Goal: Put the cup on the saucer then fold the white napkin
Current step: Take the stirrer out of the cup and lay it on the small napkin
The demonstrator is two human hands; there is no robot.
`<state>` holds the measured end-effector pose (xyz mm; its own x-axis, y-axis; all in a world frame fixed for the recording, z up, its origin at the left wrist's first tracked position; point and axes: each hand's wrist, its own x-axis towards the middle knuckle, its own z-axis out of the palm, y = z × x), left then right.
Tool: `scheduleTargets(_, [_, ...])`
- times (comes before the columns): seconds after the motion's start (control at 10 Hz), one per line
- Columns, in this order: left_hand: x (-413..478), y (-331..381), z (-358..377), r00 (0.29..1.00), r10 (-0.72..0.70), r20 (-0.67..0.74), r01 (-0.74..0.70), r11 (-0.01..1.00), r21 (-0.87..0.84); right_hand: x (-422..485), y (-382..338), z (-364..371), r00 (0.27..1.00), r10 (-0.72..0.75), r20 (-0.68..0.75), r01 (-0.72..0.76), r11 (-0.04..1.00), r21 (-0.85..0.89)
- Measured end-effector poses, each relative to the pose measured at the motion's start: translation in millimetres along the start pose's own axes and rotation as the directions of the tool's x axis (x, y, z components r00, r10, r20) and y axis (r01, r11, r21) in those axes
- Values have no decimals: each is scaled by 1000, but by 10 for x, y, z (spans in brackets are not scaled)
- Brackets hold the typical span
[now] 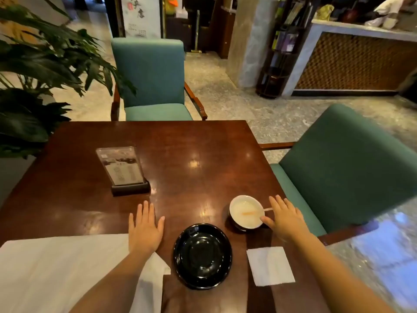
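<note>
Unfolded at the near left, the white napkin (56, 267) lies under the left forearm, with the left hand (146, 229) flat on the tabletop (191, 143), fingers straight. Neither step looks done. The cup (246, 212) stands just beside the empty saucer (203, 256), and the right hand (284, 219) is against it, fingers spread, thumb touching its side.
</note>
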<state>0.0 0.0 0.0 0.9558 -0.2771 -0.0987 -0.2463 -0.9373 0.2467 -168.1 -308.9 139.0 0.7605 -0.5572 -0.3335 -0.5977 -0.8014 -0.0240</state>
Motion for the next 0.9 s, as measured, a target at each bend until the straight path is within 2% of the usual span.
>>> scheduleTargets(0.3, [23,-19,1,999,6,-36,-4,999,42,196,69,33,997,-36,62,40,998,-56])
scheduleTargets(0.4, [20,-22,-19,1000,3,-30,-2,999,51,238,61,105,999,-34,39,36,998,-49])
scheduleTargets(0.6, [14,-16,-19,999,7,-32,-5,999,53,289,49,155,1000,-15,-18,16,995,102])
scheduleTargets(0.7, [0,-16,-11,999,9,-37,-7,998,59,295,64,125,999,-41,-12,42,992,115])
scheduleTargets(0.9, [9,-9,-12,999,11,-32,-8,997,72,260,87,32,991,-135,17,136,984,-113])
